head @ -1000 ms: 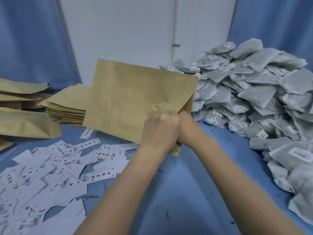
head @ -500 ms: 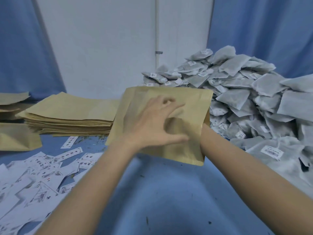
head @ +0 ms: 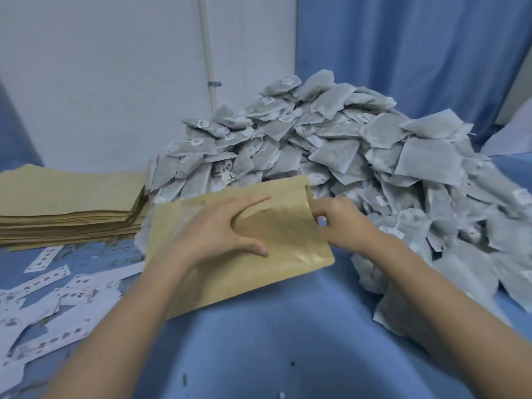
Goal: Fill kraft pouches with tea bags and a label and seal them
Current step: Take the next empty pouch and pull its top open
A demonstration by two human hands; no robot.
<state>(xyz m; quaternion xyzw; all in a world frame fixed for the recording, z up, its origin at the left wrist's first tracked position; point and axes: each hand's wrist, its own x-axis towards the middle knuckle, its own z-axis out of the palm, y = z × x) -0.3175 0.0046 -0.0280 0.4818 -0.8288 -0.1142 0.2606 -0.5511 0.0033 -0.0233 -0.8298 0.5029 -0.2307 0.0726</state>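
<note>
A kraft pouch lies tilted over the blue table, its mouth pointing right toward the heap of grey tea bags. My left hand rests flat on top of the pouch, fingers spread and thumb out. At the pouch's right end, my right hand has curled fingers that pinch the edge of the mouth. Whether anything is inside the pouch cannot be seen. Loose white paper labels lie scattered at the lower left.
A stack of flat kraft pouches sits at the left, behind the labels. The tea bag heap fills the right side up to a blue curtain. A white wall stands behind. Bare blue tabletop lies between my forearms.
The pouch has come down from upright to lying flat and low. My left hand moved from gripping its edge to lying spread on top; my right hand now shows at the mouth.
</note>
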